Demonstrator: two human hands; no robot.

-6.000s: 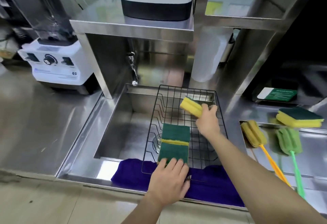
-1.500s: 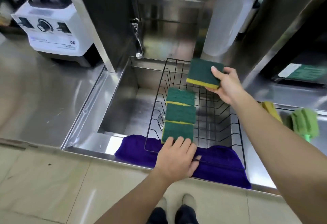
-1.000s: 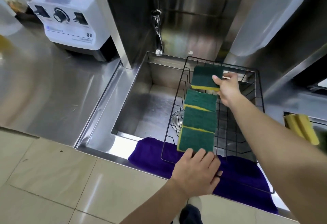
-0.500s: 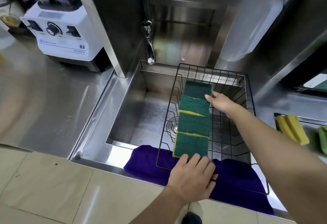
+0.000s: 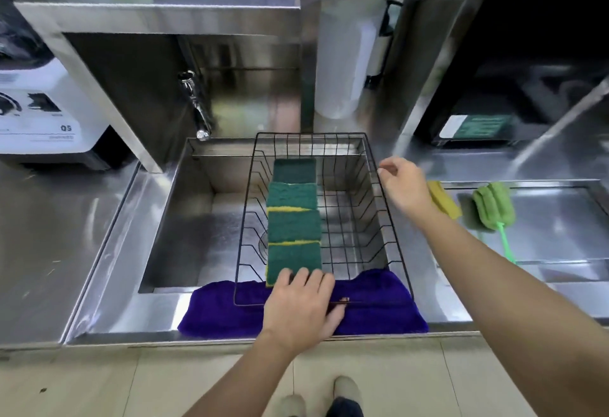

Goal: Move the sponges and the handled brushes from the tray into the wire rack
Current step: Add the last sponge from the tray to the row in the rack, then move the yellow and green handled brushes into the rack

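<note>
Resting on the near rim of the rack (image 5: 389, 218), the left hand (image 5: 303, 307) lies with fingers spread, its fingertips (image 5: 298, 276) touching the nearest of the sponges (image 5: 294, 218); it steadies rather than clamps, and holds nothing. The right hand (image 5: 400, 185) hangs just outside the right rim of the rack, empty, fingers loosely curled and partly apart. Inside the rack, four sponges stand in an overlapping row, green side up with yellow edges showing, running from the near rim toward the far one along the left half; the right half of the rack is bare wire. The rack itself sits in the sink (image 5: 184, 218), its near edge on a purple cloth (image 5: 379, 314). Right of the rack lies the tray (image 5: 560, 261), which holds a yellow brush (image 5: 443, 200), partly hidden behind the right forearm, and a green brush (image 5: 493, 207) with its thin green handle pointing toward the viewer. By my reading, the sponge part looks done, since no sponge shows on the tray, though its right end is out of frame. Both brushes are left to move, and the right hand seems placed to reach the yellow one first.
</note>
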